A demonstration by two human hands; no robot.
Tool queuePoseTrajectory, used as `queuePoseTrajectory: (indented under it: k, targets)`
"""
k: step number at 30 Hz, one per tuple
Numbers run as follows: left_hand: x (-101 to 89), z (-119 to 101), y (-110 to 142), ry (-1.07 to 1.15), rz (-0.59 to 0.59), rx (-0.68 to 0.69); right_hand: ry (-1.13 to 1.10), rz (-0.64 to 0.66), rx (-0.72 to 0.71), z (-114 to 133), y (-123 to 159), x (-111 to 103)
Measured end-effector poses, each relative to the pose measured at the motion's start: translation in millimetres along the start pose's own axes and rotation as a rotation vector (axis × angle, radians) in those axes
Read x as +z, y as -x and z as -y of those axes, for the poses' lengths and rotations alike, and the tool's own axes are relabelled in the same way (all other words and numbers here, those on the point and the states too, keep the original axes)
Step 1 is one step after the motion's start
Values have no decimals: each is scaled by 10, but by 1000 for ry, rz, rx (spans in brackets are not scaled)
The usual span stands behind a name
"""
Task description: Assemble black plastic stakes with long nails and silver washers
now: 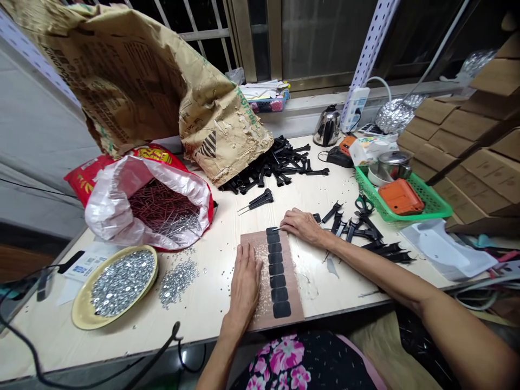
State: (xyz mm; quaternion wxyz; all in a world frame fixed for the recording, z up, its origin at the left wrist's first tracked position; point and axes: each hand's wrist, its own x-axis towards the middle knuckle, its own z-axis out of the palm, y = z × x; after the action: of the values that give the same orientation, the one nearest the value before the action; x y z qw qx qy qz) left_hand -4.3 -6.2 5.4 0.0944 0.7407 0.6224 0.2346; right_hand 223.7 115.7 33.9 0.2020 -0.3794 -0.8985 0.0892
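Observation:
A brown board (299, 292) lies at the table's front edge, with a column of several black rounded-square pads (278, 280) on it. My left hand (246, 276) rests flat on the board's left side, fingers stretched out together. Small pale bits are scattered beside the pads. At the board's far end my right hand (303, 225) is closed on a thin metal rod (277, 229), whose tip meets the farthest pad. The rod's other end is hidden by the hand. Black plastic handles (352, 227) lie to the right of that hand.
A yellow bowl (77, 309) of metal washers and a loose washer pile (177, 281) are left. Behind stand a bag (97, 203) of thin rods and a paper sack (221, 130) spilling black parts (280, 162). A green basket (436, 211) and cardboard boxes (479, 173) stand right.

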Motion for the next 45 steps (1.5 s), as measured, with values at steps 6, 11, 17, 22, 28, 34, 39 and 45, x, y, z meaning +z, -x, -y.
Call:
queuePoseTrajectory:
  k: [6, 11, 17, 22, 28, 34, 39, 45]
  targets:
    - [14, 0, -3, -4, -10, 8, -13, 70, -295, 193, 358, 33]
    - [31, 1, -11, -7, -23, 15, 27, 6, -179, 280, 464, 3]
    - [60, 11, -18, 12, -48, 23, 26, 158, -648, 378, 517, -96]
    - [67, 6, -23, 32, -45, 3, 91, 85, -290, 357, 459, -131]
    - [62, -5, -29, 9, -36, 3, 27, 135, -461, 400, 463, -40]
    - [43, -43, -29, 17, -39, 9, 82, 152, -518, 382, 475, -58]
    - [43, -58, -21, 40, -36, 8, 59, 116, -465, 464, 605, 6]
    - [64, -20, 4, 26, -60, 16, 38, 138, -412, 519, 613, -71]
